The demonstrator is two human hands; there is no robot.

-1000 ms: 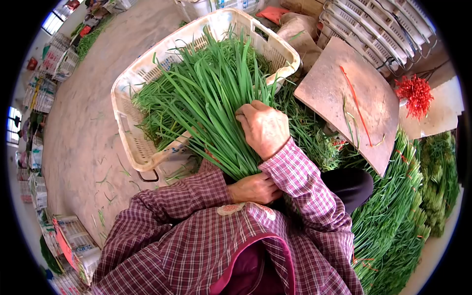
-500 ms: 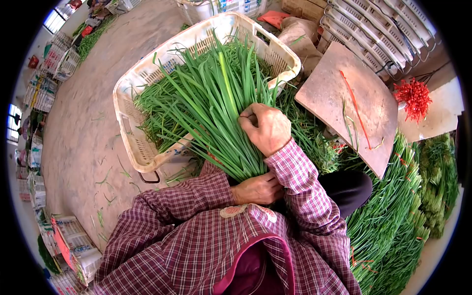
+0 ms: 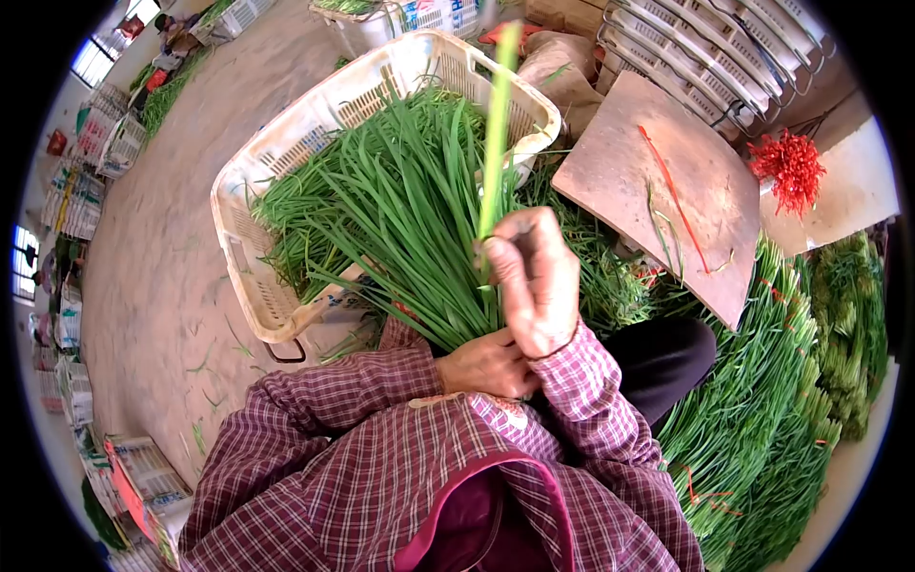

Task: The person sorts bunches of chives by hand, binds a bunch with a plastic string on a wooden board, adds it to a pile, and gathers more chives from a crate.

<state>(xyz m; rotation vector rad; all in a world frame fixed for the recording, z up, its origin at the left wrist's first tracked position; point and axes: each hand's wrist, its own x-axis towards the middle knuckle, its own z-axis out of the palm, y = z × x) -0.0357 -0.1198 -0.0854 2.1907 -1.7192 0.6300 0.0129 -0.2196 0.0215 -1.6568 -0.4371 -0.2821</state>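
Note:
My left hand (image 3: 484, 365) is closed around the lower ends of a thick bunch of long flat green chives (image 3: 410, 205), close to my body. The leaves fan out away from me over a white plastic basket (image 3: 272, 310). Just above that hand, my right hand (image 3: 536, 281) pinches one pale yellow-green chive leaf (image 3: 496, 133) between thumb and fingertips. The leaf stands up, slightly blurred, apart from most of the bunch. More loose greens (image 3: 291, 205) lie inside the basket, beneath the bunch.
To the right, a board (image 3: 658, 181) carries a red tie and leaf scraps. Red ties (image 3: 789, 170) hang in a cluster beside it. Tied chive bundles (image 3: 753, 410) are piled at my right. White crates (image 3: 710, 62) stack behind. Leaf bits litter the floor (image 3: 162, 257).
My right hand has drawn the yellowish leaf out of the bunch and turned, lifting it upright. My left hand keeps its hold on the bunch. The view has shifted slightly.

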